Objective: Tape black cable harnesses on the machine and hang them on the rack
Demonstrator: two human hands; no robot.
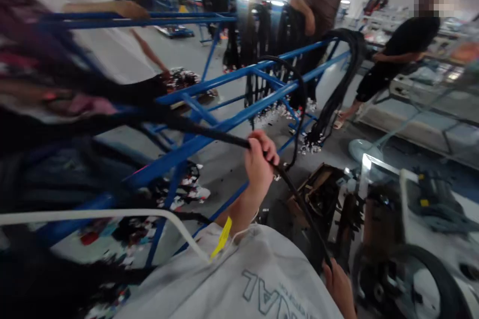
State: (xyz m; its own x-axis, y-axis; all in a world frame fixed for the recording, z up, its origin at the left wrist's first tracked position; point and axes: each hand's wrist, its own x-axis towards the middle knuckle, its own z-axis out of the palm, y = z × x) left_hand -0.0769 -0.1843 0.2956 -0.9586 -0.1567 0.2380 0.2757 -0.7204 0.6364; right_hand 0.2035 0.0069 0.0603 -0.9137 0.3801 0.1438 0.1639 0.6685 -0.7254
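Observation:
My left hand is closed around a long black strip in front of the blue rack. From there the strip runs back to the left and slopes down on the right to my right hand. That hand grips it low at the lower right, its fingers only partly in sight. Close behind my left hand, another black strip loops over the blue rack. A thick bundle of black strips hangs from the rack's far end.
An open cardboard box of dark pieces stands below my hands, beside a wheel. A white bent tube crosses the lower left. Co-workers stand at left, at the back and at right. Scraps litter the floor under the rack.

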